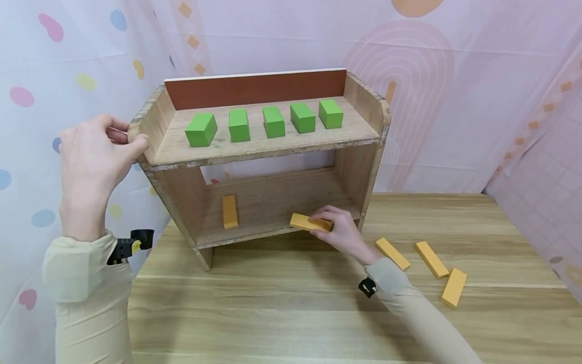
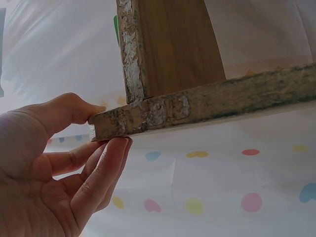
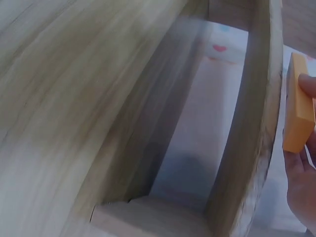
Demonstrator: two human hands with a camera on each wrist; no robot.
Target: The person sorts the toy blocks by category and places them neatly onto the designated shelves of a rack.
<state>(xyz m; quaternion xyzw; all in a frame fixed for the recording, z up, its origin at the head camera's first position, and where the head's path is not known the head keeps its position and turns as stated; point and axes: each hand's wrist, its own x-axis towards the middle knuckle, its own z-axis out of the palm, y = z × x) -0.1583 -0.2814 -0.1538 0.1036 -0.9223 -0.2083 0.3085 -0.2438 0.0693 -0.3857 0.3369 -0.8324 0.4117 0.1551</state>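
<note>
A small wooden shelf (image 1: pixel 268 151) with two levels stands on the table. My left hand (image 1: pixel 97 156) pinches the upper front corner of its left side panel (image 2: pixel 163 114), thumb on one face and fingers on the other. At the front edge of the lower level, my right hand (image 1: pixel 336 228) grips an orange block (image 1: pixel 300 221) between thumb and fingers; in the right wrist view the block (image 3: pixel 297 108) is held beside the shelf board's edge. Another orange block (image 1: pixel 230 211) lies on the lower level, toward the left.
Several green blocks (image 1: pixel 274 121) sit in a row on the upper level. Three orange blocks, among them one at the front right (image 1: pixel 453 288), lie on the wooden table (image 1: pixel 273 308) right of the shelf. A patterned curtain (image 1: pixel 282 35) hangs behind.
</note>
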